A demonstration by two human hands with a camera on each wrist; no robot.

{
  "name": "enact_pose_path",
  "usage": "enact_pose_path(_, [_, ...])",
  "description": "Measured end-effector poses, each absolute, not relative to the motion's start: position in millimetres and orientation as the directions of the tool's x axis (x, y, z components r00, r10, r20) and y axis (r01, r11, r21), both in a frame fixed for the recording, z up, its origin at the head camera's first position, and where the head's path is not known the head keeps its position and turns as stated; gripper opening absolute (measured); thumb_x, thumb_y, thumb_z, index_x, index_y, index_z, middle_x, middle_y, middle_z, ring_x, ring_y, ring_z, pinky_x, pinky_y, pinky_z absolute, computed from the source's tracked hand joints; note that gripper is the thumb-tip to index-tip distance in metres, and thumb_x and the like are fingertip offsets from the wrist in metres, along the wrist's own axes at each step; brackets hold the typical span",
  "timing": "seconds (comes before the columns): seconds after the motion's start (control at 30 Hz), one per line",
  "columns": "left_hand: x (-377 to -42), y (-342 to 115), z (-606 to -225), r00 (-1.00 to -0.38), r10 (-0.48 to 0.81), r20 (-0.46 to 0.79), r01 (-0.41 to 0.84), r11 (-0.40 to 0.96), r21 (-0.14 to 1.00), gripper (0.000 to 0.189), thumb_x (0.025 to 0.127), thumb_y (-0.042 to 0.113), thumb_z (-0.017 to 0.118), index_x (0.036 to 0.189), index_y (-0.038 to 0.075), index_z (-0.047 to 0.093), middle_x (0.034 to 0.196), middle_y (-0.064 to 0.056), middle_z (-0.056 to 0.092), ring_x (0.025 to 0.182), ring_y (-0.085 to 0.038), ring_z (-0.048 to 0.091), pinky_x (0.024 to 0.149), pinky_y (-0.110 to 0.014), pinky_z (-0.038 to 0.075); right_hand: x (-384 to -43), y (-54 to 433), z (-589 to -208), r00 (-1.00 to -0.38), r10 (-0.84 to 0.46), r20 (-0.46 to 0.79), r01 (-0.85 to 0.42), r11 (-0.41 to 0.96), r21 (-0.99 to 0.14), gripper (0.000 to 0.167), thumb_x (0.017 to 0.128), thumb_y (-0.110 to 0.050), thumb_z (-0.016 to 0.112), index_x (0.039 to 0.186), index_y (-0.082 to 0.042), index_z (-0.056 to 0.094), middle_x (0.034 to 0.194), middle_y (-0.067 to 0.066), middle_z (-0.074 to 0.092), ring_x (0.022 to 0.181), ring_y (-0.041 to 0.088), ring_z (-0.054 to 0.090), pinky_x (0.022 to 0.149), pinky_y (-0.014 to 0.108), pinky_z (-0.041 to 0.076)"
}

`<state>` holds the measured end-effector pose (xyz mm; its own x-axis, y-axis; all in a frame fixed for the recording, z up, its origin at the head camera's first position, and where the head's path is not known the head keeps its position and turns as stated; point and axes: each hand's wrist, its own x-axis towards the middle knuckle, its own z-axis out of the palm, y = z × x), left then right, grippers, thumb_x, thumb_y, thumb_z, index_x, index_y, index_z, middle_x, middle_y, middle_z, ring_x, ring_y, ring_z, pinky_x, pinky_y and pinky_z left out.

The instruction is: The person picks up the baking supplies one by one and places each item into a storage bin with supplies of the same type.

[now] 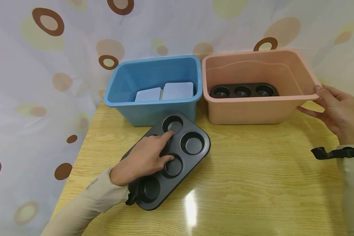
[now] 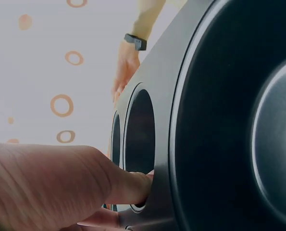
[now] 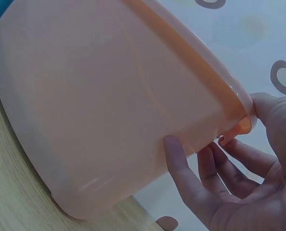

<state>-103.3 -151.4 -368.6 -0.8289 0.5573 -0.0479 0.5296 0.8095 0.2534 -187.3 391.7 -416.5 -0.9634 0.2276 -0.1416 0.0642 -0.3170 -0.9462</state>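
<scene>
A home-like staged setup: a wooden table [image 1: 253,183] against a circle-patterned curtain [image 1: 47,65], with plastic bins [image 1: 153,111] and baking pans [image 1: 194,157].

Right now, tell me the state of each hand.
Left hand: grips the muffin tray, fingertips hooked into its cups.
Right hand: holds the pink bin rim, thumb on top, fingers beneath.

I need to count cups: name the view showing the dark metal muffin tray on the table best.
Head view: the dark metal muffin tray lies whole. Left wrist view shows only close-up cups; right wrist view shows none.
</scene>
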Motion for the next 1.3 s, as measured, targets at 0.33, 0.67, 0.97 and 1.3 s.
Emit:
enact_pose_path(0.33, [-105, -130, -354, -0.782, 0.623, -0.025, 0.607, 0.770, 0.195, 0.070, 0.098, 0.029, 0.085, 0.155, 0.003, 0.053, 0.107, -0.011, 0.080, 0.096, -0.029, 0.077, 0.084, -0.046, 0.064, -185, 390, -414, -0.966, 0.220, -0.134, 0.057, -0.324, -0.944, 0.038, 0.101, -0.022, 0.078, 0.139, -0.019, 0.075, 0.125, -0.011, 0.073, 0.102, 0.004, 0.076, 0.062, 0.035, 0.066])
enact_pose_path(0.67, [-116, -106, -326, -0.707, 0.707, -0.005, 0.704, 0.704, 0.091, 0.062, 0.099, 0.028, 0.083, 0.148, 0.006, 0.053, 0.100, -0.008, 0.075, 0.091, -0.029, 0.074, 0.076, -0.043, 0.061, -190, 392, -409, -0.969, 0.190, -0.156, 0.082, -0.346, -0.935, 0.029, 0.104, -0.017, 0.075, 0.133, -0.016, 0.079, 0.118, -0.011, 0.079, 0.100, 0.006, 0.078, 0.061, 0.039, 0.067])
enact_pose_path(0.97, [-130, -82, -292, -0.675, 0.738, 0.009, 0.738, 0.675, -0.005, 0.059, 0.098, 0.028, 0.083, 0.145, 0.007, 0.053, 0.102, -0.008, 0.075, 0.094, -0.031, 0.075, 0.077, -0.046, 0.062, -188, 392, -410, -0.966, 0.195, -0.168, 0.092, -0.345, -0.934, 0.028, 0.104, -0.018, 0.075, 0.132, -0.017, 0.079, 0.116, -0.011, 0.079, 0.100, 0.006, 0.077, 0.061, 0.040, 0.067])
enact_pose_path(1.3, [-153, -68, -275, -0.675, 0.738, 0.014, 0.738, 0.675, -0.018, 0.054, 0.100, 0.028, 0.081, 0.143, 0.008, 0.053, 0.103, -0.007, 0.075, 0.097, -0.031, 0.075, 0.080, -0.048, 0.062, -185, 388, -411, -0.972, 0.176, -0.156, 0.086, -0.354, -0.931, 0.029, 0.105, -0.017, 0.073, 0.134, -0.016, 0.078, 0.119, -0.011, 0.078, 0.103, 0.006, 0.077, 0.064, 0.041, 0.068])
